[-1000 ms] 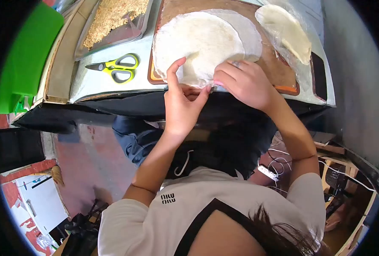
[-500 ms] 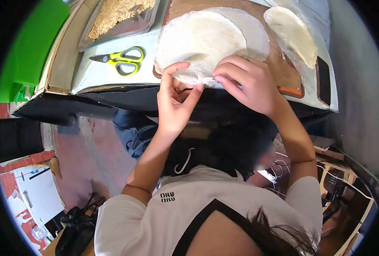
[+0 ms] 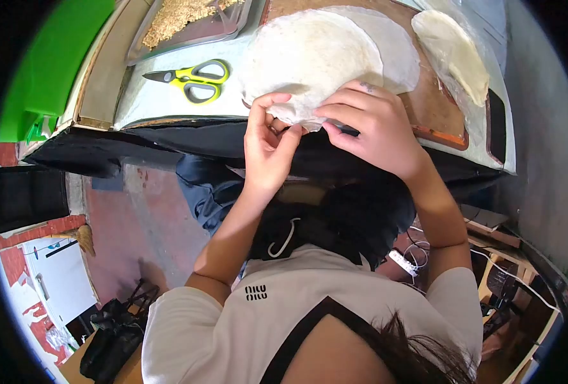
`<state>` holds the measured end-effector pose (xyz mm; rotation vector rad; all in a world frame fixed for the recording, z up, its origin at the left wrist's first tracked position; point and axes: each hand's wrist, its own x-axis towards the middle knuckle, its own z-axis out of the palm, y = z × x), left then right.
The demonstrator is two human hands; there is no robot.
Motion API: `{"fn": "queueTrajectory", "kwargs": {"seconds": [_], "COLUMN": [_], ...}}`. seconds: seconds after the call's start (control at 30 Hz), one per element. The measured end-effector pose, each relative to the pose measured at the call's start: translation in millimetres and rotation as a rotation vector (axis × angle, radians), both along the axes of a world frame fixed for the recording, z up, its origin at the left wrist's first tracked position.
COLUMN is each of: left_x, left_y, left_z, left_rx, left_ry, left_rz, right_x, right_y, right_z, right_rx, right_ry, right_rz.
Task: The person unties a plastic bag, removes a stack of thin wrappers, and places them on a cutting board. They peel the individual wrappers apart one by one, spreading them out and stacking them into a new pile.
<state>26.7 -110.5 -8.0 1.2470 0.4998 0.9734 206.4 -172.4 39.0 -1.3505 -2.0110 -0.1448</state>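
A thin, round, off-white wrapper sheet lies on a brown board with its near edge bunched over the table's front edge. My left hand is closed on that edge, thumb and fingers pinching it from the left. Close by on the right, my right hand also pinches the crumpled edge between thumb and fingertips. The finger pads of both hands are partly hidden. Under the top sheet, toward the right, shows another pale round sheet.
Yellow-green scissors lie left of the sheets. Behind them stands a clear tray with a crumbly tan filling. Folded wrappers in plastic lie on the right, near a dark phone-like slab. The brown board lies beneath the sheets.
The view has shifted slightly, so the table things sit farther right. Both hands still pinch the sheet's near edge, which now hangs a little more over the table's front.
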Motion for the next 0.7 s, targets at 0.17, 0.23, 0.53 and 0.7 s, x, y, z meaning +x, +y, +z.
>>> {"fn": "queueTrajectory", "kwargs": {"seconds": [0.17,0.23,0.53,0.7], "left_x": [0.6,0.3,-0.4,-1.0], "left_y": [0.9,0.8,1.4,2.2], "left_z": [-1.9,-2.1,-2.7,-6.2], "left_rx": [0.023,0.024,-0.035,-0.018], "left_ry": [-0.027,-0.029,-0.116,-0.132], "left_rz": [-0.005,-0.007,-0.055,-0.072], "right_x": [0.4,-0.4,-4.4,-3.6], "right_y": [0.0,0.6,3.9,3.5], "right_z": [2.1,2.1,1.5,0.6], "right_rx": [-0.046,-0.043,0.047,0.034], "right_ry": [-0.019,-0.011,-0.017,-0.009], "right_rz": [0.029,0.028,0.013,0.028]}}
